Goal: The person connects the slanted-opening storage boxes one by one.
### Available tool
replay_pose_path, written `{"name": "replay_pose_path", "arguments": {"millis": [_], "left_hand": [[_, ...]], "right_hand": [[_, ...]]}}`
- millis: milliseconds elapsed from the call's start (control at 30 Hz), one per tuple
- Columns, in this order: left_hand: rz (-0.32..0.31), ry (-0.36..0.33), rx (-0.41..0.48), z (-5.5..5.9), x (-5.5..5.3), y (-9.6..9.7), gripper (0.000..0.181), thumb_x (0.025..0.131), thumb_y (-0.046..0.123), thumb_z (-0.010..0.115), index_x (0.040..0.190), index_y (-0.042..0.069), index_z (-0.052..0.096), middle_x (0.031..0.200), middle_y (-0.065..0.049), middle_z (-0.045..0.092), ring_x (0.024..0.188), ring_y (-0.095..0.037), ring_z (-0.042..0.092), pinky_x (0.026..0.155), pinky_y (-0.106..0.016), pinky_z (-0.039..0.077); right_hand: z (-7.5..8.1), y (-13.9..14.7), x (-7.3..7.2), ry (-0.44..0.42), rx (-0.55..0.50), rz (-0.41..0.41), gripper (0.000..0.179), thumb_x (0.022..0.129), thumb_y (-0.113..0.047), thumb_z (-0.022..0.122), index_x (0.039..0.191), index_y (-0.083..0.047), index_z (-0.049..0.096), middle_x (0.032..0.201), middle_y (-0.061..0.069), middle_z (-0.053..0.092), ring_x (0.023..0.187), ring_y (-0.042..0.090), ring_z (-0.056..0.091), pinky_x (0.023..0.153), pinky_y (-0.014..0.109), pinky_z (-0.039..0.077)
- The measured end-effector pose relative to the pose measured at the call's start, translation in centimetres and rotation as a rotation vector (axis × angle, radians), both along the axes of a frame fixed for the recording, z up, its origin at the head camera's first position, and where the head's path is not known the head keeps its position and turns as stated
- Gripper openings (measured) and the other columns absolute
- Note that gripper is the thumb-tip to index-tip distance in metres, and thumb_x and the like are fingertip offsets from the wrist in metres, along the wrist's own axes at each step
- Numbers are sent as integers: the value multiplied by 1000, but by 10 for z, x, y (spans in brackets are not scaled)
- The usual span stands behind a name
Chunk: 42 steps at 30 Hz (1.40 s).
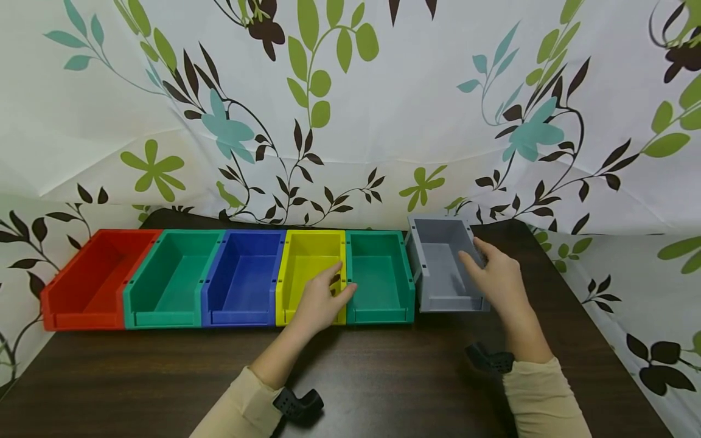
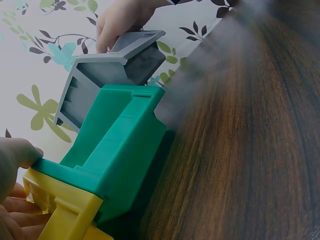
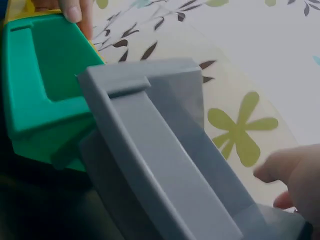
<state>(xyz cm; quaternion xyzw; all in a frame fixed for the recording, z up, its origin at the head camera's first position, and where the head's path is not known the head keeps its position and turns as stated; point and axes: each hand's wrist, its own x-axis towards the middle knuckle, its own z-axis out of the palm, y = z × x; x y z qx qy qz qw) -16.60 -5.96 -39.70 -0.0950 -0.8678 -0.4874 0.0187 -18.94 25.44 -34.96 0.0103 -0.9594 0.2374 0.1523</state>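
My left hand (image 1: 319,304) pinches the adjoining side walls of the yellow plastic storage bin (image 2: 75,205) and the green bin (image 1: 380,314) to its right. Its fingers reach into the yellow bin, while the thumb lies over the green bin's rim. At the right end of the row, my right hand (image 1: 499,277) grips the right side wall of a grey bin (image 1: 451,303), thumb inside it. The grey bin sits at an angle, tilted and raised against the green one in the wrist views. No contents show in these bins.
Left of the yellow bin, a blue bin (image 1: 238,317), another green bin (image 1: 167,319) and a red bin (image 1: 82,321) stand side by side. All face the front of the dark wooden table (image 1: 164,377). A leaf-patterned cloth (image 1: 372,134) hangs behind.
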Motion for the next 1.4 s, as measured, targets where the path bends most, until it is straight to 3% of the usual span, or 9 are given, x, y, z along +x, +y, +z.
{"name": "replay_pose_path", "arguments": {"millis": [200,433,600,733,800,1000,1067,1233,1400], "left_hand": [[-1,0,-4,0,0,0,60,90,26,63,138,-4,43,140,-20,48,122,-34,54,95,-45,49],[0,-12,-5,-1,-1,0,60,90,27,63,139,-3,43,141,-19,47,122,-33,54,95,-44,49],[-3,-11,3,-2,-1,0,59,91,25,63,139,-3,43,141,-20,47,122,-33,54,95,-44,49],[2,-5,-1,-2,-1,0,60,90,26,63,138,-3,43,140,-20,48,122,-33,54,94,-44,49],[3,-5,-2,-2,-1,0,60,90,26,63,138,-3,43,140,-19,48,122,-33,54,94,-44,49],[4,-1,-10,-2,-1,-1,60,90,26,63,138,-3,43,140,-20,48,122,-33,55,95,-43,49],[4,-1,-8,-2,-1,-1,60,90,26,63,138,-3,43,140,-19,48,122,-33,54,95,-43,49],[-4,2,-8,-2,-1,-1,60,91,26,63,139,-3,43,140,-20,48,122,-33,54,96,-44,49],[-4,-1,-3,-3,-1,-1,59,91,25,63,139,-3,43,140,-20,47,123,-33,54,95,-44,49]], "right_hand": [[-3,-20,4,187,85,196,49,88,-24,65,127,4,56,134,26,52,125,43,47,104,61,34],[-19,-43,0,308,-99,490,40,85,-5,65,124,3,60,129,20,58,118,36,57,95,51,45],[-26,-48,-5,332,-136,497,38,84,0,64,122,4,61,129,18,59,114,34,59,93,28,49],[-27,-48,-7,341,-152,497,37,85,1,62,122,4,61,129,18,59,113,33,60,93,2,36],[-26,-48,-8,335,-154,500,37,86,0,61,122,5,60,129,18,59,114,34,60,94,4,38],[-25,-50,-5,299,-122,494,37,88,-4,60,124,4,59,132,18,57,118,33,57,92,44,47],[-25,-51,-5,286,-108,490,36,90,-6,59,125,4,59,132,18,56,119,32,57,92,48,47],[-27,-51,-4,277,-97,483,36,90,-7,59,125,3,59,132,18,56,119,32,57,94,45,46],[-32,-52,-5,290,-145,483,37,88,-5,61,124,3,60,132,17,56,118,32,57,96,16,43]]}}
